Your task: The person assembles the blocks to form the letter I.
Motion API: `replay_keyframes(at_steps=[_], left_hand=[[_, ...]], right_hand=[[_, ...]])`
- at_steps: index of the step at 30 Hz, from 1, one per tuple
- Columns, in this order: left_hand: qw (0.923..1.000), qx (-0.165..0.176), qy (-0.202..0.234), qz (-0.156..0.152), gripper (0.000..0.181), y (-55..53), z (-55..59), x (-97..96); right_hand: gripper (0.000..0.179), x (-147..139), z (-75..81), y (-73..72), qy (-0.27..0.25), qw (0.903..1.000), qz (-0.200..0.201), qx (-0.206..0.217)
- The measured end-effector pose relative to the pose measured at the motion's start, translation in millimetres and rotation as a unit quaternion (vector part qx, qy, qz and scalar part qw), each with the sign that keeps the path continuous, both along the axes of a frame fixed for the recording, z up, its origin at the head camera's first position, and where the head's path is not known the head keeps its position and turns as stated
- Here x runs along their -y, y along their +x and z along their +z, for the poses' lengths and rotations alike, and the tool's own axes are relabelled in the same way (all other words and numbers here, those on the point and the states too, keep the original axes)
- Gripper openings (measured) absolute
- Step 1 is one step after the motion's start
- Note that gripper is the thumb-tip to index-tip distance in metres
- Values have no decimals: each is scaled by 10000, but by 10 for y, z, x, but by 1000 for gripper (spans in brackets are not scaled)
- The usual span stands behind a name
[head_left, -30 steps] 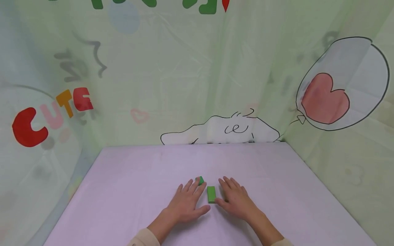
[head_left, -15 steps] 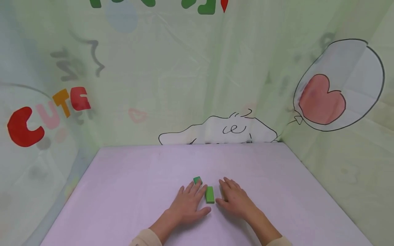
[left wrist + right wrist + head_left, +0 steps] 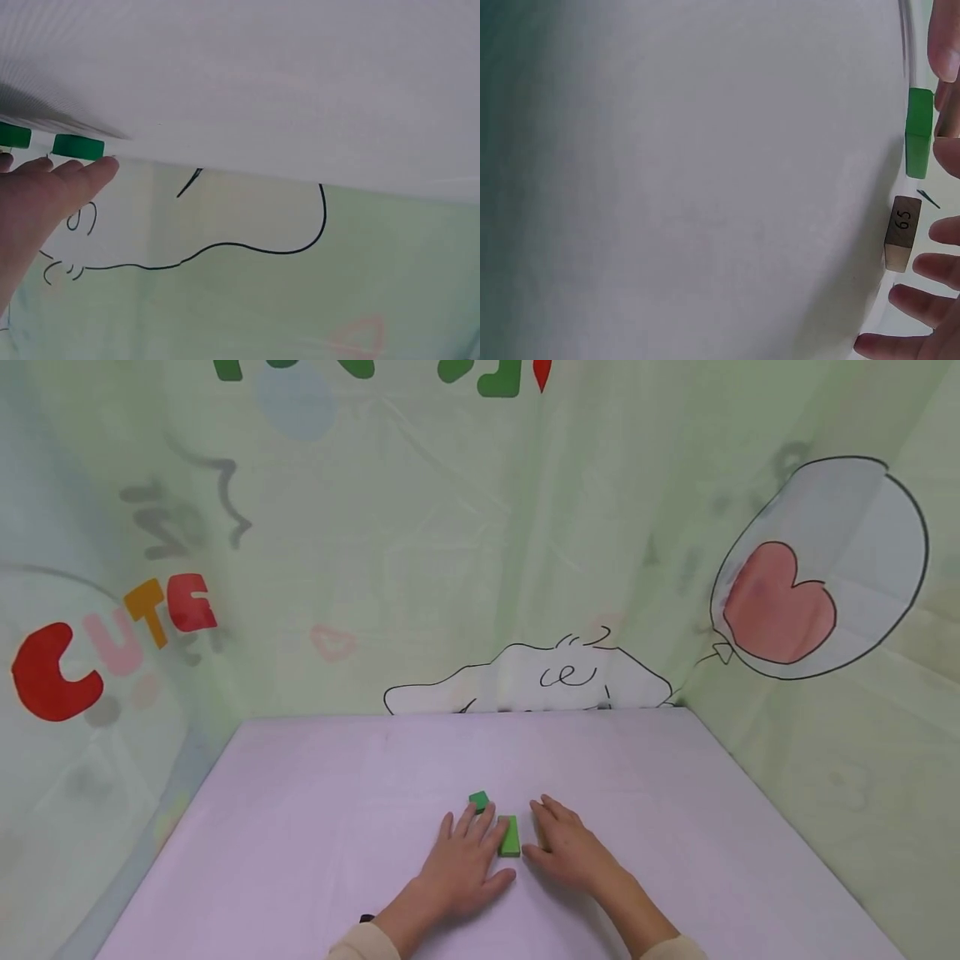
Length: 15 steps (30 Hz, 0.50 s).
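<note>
My left hand (image 3: 463, 864) is spread palm down, its fingers straight. One of its fingertips overlaps the left edge of a light green rectangular block (image 3: 510, 839), while others reach the near side of a smaller dark green block (image 3: 478, 800). Both blocks lie on the table. In the left wrist view that dark green block (image 3: 78, 147) sits right at the fingertips. My right hand (image 3: 572, 849) rests to the right of the light green block, fingers extended and thumb pointing at it. The right wrist view shows a wooden block (image 3: 902, 232) marked 65 beside its fingers, mostly hidden from the head view.
A pale lilac cloth covers the table (image 3: 337, 793). Hanging printed curtains (image 3: 337, 527) stand behind it and along both sides. A small black object (image 3: 367, 917) shows beside the left wrist.
The left hand has shifted slightly right, and a fingertip now overlaps the light green block's edge. The right thumb is slightly apart from that block. The head view has turned a little right.
</note>
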<state>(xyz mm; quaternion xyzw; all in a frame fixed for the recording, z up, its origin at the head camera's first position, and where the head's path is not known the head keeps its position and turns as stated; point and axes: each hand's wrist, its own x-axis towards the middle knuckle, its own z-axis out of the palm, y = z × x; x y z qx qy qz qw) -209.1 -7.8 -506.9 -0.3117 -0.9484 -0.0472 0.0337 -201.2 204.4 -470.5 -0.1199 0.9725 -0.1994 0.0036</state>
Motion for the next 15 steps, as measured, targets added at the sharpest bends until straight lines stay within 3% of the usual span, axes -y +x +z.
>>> replay_keyframes(at_steps=[6,12,15], left_hand=[[10000,-41,26,-38,71,-20,-50,-23],[9994,-305,-103,-106,68,-47,-103,-25],[9993,-337,-148,-108,66,-49,-85,-40]], right_hand=[[66,1,-30,18,35,10000,18,-65],[64,19,-46,21,146,9999,43,-65],[63,16,-20,29,170,9998,33,-77]])
